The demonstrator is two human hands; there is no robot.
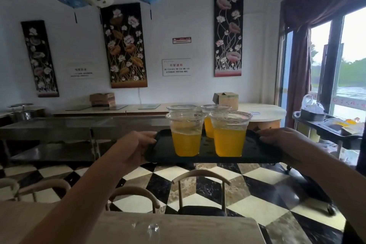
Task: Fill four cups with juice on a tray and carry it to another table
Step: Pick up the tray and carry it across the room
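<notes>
A black tray (257, 152) is held level in the air above the chequered floor. My left hand (136, 145) grips its left edge and my right hand (281, 140) grips its right edge, thumbs on top. On the tray stand several clear plastic cups of orange juice: a front left cup (186, 134), a front right cup (229, 134), and two rear cups (214, 109) mostly hidden behind them.
A light wooden table (178, 228) lies just below me, with pale curved-back chairs (202, 180) beside it. A steel counter (79, 125) runs along the left, a round white table (265, 114) stands beyond the tray, and a dark cart (328, 128) sits by the window at right.
</notes>
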